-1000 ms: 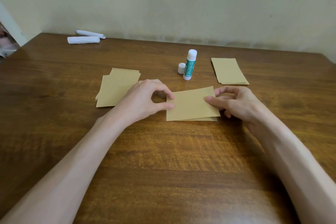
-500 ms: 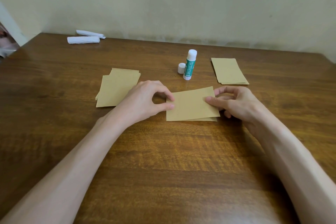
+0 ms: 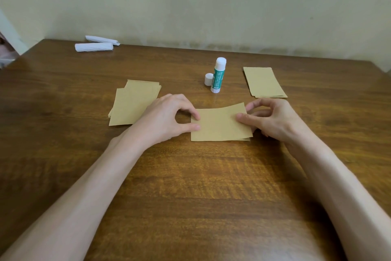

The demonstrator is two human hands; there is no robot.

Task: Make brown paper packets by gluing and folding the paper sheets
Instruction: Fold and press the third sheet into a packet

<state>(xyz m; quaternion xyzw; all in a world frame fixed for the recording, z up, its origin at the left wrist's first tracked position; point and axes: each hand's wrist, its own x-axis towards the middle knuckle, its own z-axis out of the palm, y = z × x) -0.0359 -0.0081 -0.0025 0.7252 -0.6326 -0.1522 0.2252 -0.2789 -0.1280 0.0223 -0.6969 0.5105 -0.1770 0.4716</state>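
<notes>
A folded rectangular brown paper sheet point(image 3: 220, 124) is seen lying near the middle of the dark brown wooden surface point(image 3: 190, 186), its upper layer slightly bowed, with a lower layer showing along the near right edge. Its left edge is pinched between the thumb and forefinger of the left hand point(image 3: 167, 120). Its right edge is pinched by the right hand point(image 3: 273, 119), the thumb laid on top and the other fingers curled at the far right corner. To the left, partly covered by the left hand, a loose stack of flat brown paper sheets point(image 3: 133, 102) is spread. Further back on the right, well apart from the hands, a neater pile of narrow brown paper pieces point(image 3: 264, 81) is placed. Between the two stacks, an uncapped white and green glue stick point(image 3: 218, 76) is stood upright, with its small white cap point(image 3: 208, 79) just beside it. Two white rolled paper bundles point(image 3: 94, 47) are seen at the far left, near the pale wall point(image 3: 211, 6).
</notes>
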